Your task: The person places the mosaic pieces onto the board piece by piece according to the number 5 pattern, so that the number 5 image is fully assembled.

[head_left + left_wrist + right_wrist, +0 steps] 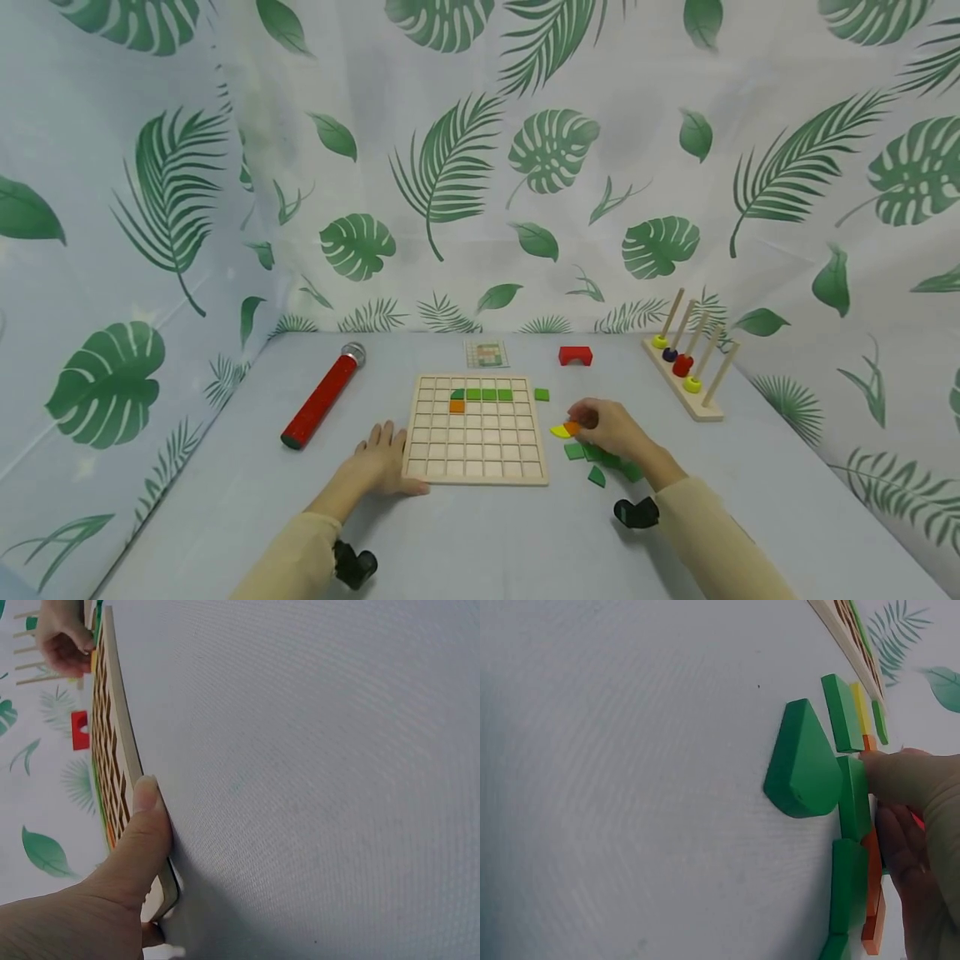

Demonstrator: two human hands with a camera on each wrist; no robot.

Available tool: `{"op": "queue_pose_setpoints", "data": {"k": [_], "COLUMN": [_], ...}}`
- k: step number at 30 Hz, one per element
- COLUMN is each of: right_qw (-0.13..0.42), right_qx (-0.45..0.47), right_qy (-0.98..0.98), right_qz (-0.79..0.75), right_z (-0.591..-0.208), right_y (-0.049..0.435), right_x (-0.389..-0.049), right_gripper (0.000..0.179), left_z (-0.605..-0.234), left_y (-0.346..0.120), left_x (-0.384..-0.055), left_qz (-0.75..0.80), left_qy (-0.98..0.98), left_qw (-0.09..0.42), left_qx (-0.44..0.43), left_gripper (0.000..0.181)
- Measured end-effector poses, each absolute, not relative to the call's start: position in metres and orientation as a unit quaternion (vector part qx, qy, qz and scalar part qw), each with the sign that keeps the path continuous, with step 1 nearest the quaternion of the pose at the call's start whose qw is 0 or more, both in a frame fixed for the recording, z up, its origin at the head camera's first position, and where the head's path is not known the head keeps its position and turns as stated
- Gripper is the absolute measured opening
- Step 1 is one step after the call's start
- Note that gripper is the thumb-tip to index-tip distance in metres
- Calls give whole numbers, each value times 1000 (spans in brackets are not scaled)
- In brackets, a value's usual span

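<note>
A wooden grid board lies flat, with green tiles, a dark green quarter-round piece and an orange tile in its cells. My left hand rests at its near left corner, fingers spread along the left side; the thumb presses the front edge. Right of the board, my right hand pinches an orange piece between thumb and curled fingers, beside a yellow piece. Under that hand lie several green tiles and a green quarter-round piece.
A red microphone lies at the left. Behind the board are a small pattern card and a red arch block. A wooden peg stand with coloured beads stands at the back right. One green tile lies beside the board's right edge.
</note>
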State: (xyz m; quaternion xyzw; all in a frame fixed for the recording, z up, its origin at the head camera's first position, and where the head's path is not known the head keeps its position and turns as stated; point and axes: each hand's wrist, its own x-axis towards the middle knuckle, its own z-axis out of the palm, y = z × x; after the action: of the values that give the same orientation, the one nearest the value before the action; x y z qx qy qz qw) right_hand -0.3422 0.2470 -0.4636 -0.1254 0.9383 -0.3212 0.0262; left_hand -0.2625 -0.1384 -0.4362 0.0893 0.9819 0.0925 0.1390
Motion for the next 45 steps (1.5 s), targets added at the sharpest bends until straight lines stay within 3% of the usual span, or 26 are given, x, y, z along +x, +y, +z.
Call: {"op": "queue_pose_setpoints", "data": {"k": [20, 28, 45], "right_qw": [-12, -66, -72], "right_qx": [-106, -157, -217], "right_qy": [943, 931, 907], "right_qz": [-315, -322, -354], "right_z": [-460, -457, -461], "right_y": [235, 212, 152], "right_x": [-351, -354, -358], "right_gripper": [27, 27, 28], "left_z": [-439, -437, -440], "left_y": [-140, -139, -140], "left_x": [-262, -262, -263], "left_qz": [98, 102, 99], "left_qy": [982, 982, 983], "left_qw": [133, 135, 128], "left_qx": [86, 84, 84], "left_gripper": [101, 101, 101]}}
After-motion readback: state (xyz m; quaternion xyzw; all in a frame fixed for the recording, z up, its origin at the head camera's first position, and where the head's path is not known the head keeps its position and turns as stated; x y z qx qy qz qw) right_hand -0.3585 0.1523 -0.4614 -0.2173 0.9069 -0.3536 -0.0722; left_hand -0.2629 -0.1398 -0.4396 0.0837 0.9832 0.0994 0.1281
